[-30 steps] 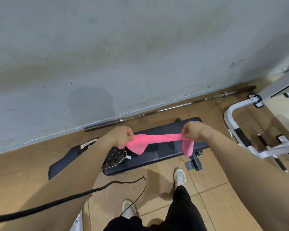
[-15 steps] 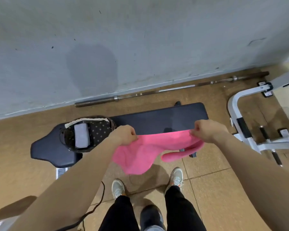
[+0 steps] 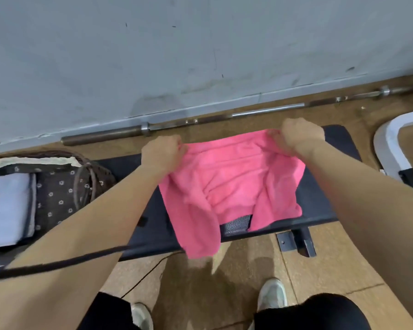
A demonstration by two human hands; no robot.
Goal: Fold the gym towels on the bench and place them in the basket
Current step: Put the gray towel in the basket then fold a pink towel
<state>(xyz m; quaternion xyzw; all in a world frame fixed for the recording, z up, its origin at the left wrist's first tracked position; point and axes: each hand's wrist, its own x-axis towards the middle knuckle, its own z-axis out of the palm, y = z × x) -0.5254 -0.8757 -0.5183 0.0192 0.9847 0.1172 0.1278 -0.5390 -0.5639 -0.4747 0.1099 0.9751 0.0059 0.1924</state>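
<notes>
Pink towel (image 3: 229, 184) has landed on the bench (image 3: 320, 198). Left hand (image 3: 161, 154) and right hand (image 3: 301, 136) clench its 12 o'clock edge; I fold next.

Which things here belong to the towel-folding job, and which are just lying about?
Job in hand:
- pink towel, gripped by left hand and right hand
- bench
- basket, holding a folded white towel

Lying about:
- barbell by the wall
- white frame
- black cable
</notes>
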